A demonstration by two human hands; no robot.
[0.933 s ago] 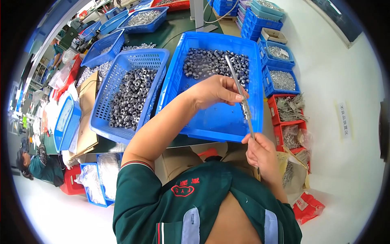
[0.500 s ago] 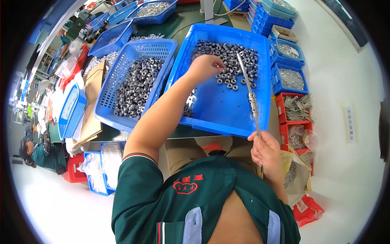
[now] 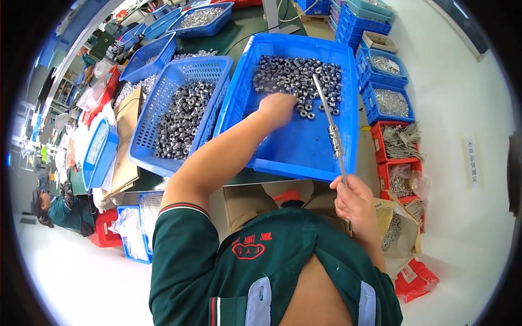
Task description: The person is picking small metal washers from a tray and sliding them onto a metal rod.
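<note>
My right hand (image 3: pixel 354 201) is closed round the lower end of a thin metal rod (image 3: pixel 322 99), which slants up over the right side of a blue tray (image 3: pixel 293 171). Several shiny metal rings (image 3: pixel 335 141) sit one against another around the middle of the rod. Inside the tray, my left hand (image 3: pixel 278 108) is down at the near edge of a heap of small dark metal rings (image 3: pixel 291 73). Its fingers look curled in, and their tips are hidden beneath the hand.
Left of the tray stands a blue perforated basket (image 3: pixel 142 130) holding similar rings. Flattened cardboard (image 3: pixel 126 142) and an upright blue basket (image 3: pixel 98 146) are farther left. Blue bins (image 3: pixel 387 100) and red bins (image 3: pixel 380 142) of metal parts line the right side. A person (image 3: pixel 70 213) is at far left.
My left hand has moved down and toward me, from above the heap to its near edge, and its fingertips are now hidden. My right hand still holds the rod in about the same place.
</note>
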